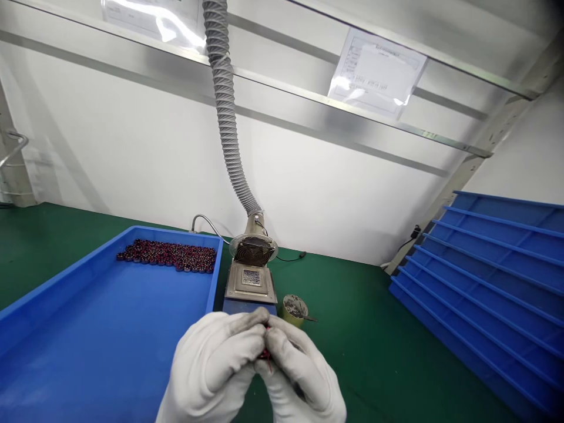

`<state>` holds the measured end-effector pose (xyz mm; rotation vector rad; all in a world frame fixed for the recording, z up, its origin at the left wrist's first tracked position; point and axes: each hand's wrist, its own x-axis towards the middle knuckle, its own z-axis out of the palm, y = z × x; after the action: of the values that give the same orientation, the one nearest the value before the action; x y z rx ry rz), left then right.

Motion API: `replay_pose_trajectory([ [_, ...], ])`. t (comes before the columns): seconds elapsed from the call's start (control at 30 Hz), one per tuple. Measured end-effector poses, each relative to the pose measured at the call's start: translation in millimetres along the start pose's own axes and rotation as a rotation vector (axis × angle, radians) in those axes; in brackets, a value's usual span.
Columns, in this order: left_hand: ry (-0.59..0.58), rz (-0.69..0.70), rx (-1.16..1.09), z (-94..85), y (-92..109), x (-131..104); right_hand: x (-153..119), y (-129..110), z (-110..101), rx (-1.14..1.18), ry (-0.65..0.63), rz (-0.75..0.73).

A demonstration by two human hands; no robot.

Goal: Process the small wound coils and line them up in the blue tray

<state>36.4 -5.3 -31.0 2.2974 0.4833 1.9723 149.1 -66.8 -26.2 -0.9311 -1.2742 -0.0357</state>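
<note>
My left hand [215, 364] and my right hand [299, 370], both in white gloves with greyed fingertips, meet low in the middle of the view. Between them they pinch a small coil with thin red wire [267, 353], mostly hidden by the fingers. Just beyond the hands stands a metal solder pot [252, 282] with a square, shiny top. A small yellowish cup [294, 309] of grey material sits right of the pot, with a dark handle sticking out.
At left, a blue tray [110, 329] has many small dark-red round coils [171, 256] along its far end. A ribbed exhaust hose [227, 106] hangs over the pot. Stacked blue trays [480, 294] stand at right on the green bench [370, 352].
</note>
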Motion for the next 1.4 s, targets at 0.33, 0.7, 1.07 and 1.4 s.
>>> replay_pose_trajectory([
  [0.33,-0.102,-0.024,-0.104,-1.1,-4.1,10.4,-2.8,7.9,5.6,0.158,0.169,0.151],
  [0.7,-0.305,0.111,0.006,-6.1,3.5,21.6,19.8,-4.4,-23.3,-0.008,-0.202,0.161],
  [1.07,-0.467,-0.203,-0.169,-8.2,10.3,21.7,29.8,4.6,-30.9,0.441,-0.092,0.582],
  [1.4,-0.265,-0.079,0.082,-4.1,5.9,21.5,22.0,2.2,-5.2,0.443,-0.12,0.734],
])
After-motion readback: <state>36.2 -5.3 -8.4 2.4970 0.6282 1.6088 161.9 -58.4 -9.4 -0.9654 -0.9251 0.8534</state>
